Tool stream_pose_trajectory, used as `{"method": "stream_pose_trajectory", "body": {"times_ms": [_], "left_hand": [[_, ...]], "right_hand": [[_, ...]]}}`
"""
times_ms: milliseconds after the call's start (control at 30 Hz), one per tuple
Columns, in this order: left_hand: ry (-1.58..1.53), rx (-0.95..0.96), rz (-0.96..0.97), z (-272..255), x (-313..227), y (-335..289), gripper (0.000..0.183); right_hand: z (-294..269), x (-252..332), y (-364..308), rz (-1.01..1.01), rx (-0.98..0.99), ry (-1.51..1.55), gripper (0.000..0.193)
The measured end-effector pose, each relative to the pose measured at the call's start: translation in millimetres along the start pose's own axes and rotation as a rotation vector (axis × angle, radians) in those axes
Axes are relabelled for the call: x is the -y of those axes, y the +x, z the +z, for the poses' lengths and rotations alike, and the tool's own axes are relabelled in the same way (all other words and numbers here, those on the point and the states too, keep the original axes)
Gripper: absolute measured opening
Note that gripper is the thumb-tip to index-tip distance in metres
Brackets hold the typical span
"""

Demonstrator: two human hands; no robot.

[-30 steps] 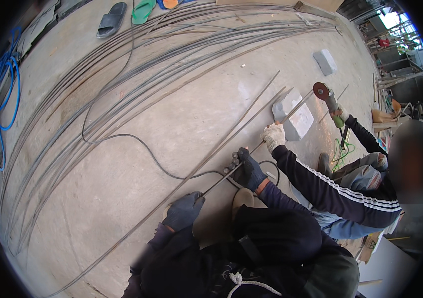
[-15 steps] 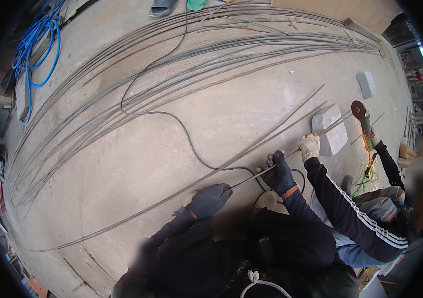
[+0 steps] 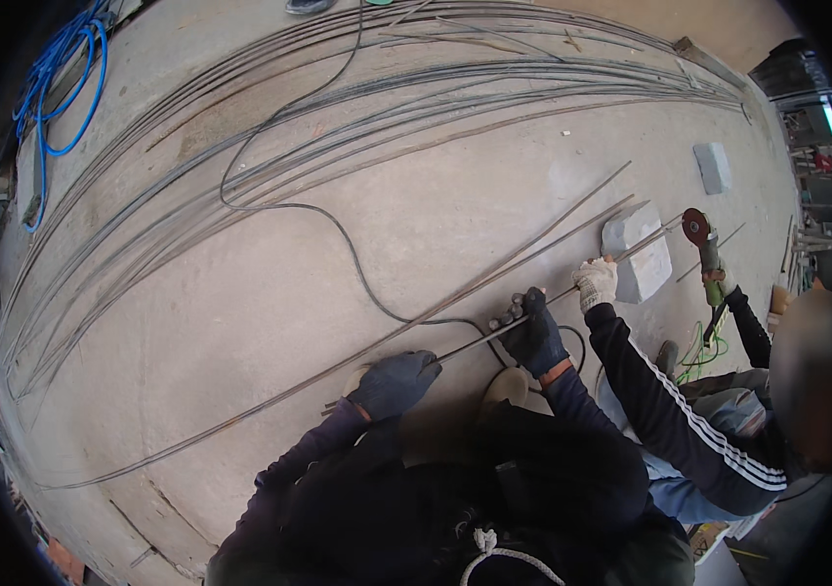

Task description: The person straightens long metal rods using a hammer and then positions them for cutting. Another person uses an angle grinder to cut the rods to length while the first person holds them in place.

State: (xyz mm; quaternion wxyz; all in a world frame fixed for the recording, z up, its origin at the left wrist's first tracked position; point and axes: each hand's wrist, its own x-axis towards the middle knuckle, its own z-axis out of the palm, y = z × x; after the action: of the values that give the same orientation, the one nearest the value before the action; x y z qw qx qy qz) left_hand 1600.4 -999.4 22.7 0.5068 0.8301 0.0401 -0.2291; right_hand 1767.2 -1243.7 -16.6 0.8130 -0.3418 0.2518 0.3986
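My left hand (image 3: 396, 384), in a dark glove, is closed around thin steel rods (image 3: 470, 345), whose short ends stick out past it on the left. Farther right along the same rods, my gloved right hand (image 3: 535, 335) has its fingers curled round them. Beyond it, a co-worker's hand in a white knit glove (image 3: 595, 282) grips the rods beside a pale block (image 3: 639, 252). The co-worker's other hand holds a green angle grinder (image 3: 712, 276), its reddish-brown disc (image 3: 696, 226) close to the rods' far end.
Two longer rods (image 3: 367, 350) lie across the floor just beyond my hands. Many long bars (image 3: 416, 78) stretch over the far floor, with a black cable (image 3: 350, 234) winding across them. A second block (image 3: 712, 168) stands at right; blue hose (image 3: 55, 83) is coiled far left.
Orange sparks below the grinder no longer show, and its green body is now plainly visible. The whole view has shifted slightly. Both my hands keep their hold on the rods.
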Motion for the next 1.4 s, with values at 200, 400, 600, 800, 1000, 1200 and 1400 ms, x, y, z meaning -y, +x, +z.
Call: {"method": "stream_pose_trajectory", "body": {"times_ms": [200, 400, 600, 800, 1000, 1200, 1400], "left_hand": [[-0.006, -0.004, -0.023, 4, -4, 2, 0.035], [-0.111, 0.011, -0.003, 2, -1, 4, 0.041], [-0.056, -0.041, 0.05, 1, -6, 7, 0.048], [-0.034, -0.271, -0.165, -28, 16, 10, 0.046], [0.409, -0.32, -0.306, -46, 70, -29, 0.042], [0.478, -0.161, -0.407, -39, 105, -79, 0.039], [0.693, -0.11, -0.333, -25, 132, -92, 0.032]], "right_hand": [[-3, -2, -2, -0.026, -0.053, 0.054, 0.04], [9, 8, -6, 0.059, 0.006, 0.061, 0.04], [24, 21, -18, -0.066, 0.274, 0.029, 0.049], [-43, 62, -35, -0.338, 0.252, 0.129, 0.054], [-94, 21, -40, 0.021, -0.254, -0.082, 0.046], [-16, -46, -40, 0.362, -0.107, -0.692, 0.044], [27, -72, -16, 0.437, 0.042, -0.905, 0.046]]}}
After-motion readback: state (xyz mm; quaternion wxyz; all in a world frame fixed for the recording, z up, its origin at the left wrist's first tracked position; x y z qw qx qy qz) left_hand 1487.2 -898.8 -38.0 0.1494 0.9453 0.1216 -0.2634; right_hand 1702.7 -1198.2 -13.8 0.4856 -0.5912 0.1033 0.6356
